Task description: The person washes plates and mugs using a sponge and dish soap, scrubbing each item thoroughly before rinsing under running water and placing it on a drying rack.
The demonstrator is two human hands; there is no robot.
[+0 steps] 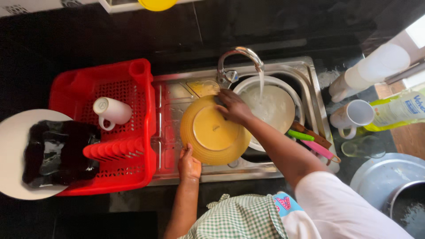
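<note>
Yellow round plate (215, 135), stiff, wet, likely slippery and breakable: left hand (189, 164) grips its rim, right hand (234, 107) presses a scrubber on top; hold by opposite rims.

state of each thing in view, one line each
tap: running
yellow plate: upside down, held over the sink
left hand: gripping the plate's near rim
right hand: pressed on the plate's far edge
white mug: lying on its side in the red drying rack
white bowl: in the sink, under the water
</note>
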